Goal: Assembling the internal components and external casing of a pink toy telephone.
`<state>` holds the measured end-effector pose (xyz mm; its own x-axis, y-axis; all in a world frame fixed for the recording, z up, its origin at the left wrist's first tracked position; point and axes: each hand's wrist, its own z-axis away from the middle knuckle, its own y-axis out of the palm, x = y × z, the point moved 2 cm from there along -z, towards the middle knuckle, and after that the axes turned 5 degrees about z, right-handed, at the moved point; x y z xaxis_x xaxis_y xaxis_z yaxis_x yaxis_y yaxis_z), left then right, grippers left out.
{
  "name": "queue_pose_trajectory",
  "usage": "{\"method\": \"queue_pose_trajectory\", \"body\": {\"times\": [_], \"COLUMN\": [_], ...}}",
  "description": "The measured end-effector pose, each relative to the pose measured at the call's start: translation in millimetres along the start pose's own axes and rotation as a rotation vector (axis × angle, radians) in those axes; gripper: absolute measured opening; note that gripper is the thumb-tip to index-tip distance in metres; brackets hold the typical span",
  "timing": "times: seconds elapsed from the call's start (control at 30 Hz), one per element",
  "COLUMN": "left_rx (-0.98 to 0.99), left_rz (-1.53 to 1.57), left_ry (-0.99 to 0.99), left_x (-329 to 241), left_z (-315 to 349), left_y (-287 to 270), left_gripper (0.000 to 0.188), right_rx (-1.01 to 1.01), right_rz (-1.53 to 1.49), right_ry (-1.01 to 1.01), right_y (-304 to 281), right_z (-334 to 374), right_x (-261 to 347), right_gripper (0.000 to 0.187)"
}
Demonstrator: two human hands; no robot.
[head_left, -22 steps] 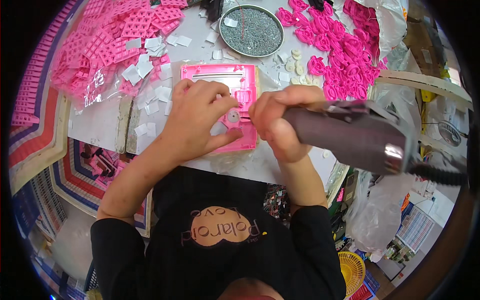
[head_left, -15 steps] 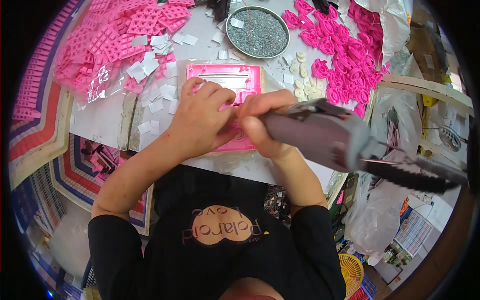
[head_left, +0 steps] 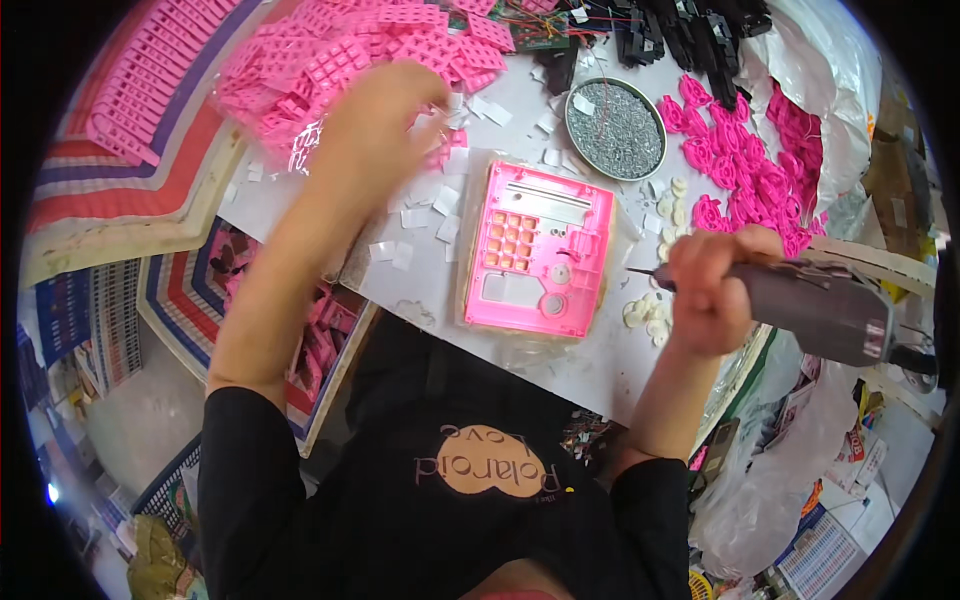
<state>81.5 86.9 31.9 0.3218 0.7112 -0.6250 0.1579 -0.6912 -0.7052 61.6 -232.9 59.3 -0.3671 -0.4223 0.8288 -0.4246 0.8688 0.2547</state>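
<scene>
Gripping a grey electric screwdriver (head_left: 800,300), our right hand (head_left: 712,295) has its fingers wrapped tight; the pink keypad panel (head_left: 538,250) lies just left. Our left hand (head_left: 375,125) reaches pink parts (head_left: 300,70), finger state unclear.

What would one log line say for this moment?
left hand: over pink parts pile | right hand: holds electric screwdriver | pink panel: flat on table, untouched

1 view only, from a fisheye camera worn on the person's head, facing steeply down over the chest onto the white table (head_left: 600,370); it sits close, so the forearms rise from the lower edge and fill much of the frame; straight table edges bow toward the dark round rim; no 2nd view shares the scene.
</scene>
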Motion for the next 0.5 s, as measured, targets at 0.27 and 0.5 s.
{"method": "queue_pose_trajectory", "body": {"times": [0.27,0.5], "left_rx": [-0.017,-0.349], "left_rz": [-0.448,-0.144], "left_ry": [0.249,0.209], "left_x": [59,15], "left_z": [-6,24], "left_y": [-35,-52], "left_gripper": [0.027,0.027], "right_rx": [-0.057,-0.579], "right_rz": [0.119,1.02], "right_ry": [0.062,-0.466], "right_y": [-18,11], "right_z": [0,2], "right_x": [6,40], "right_gripper": [0.05,0.061]}}
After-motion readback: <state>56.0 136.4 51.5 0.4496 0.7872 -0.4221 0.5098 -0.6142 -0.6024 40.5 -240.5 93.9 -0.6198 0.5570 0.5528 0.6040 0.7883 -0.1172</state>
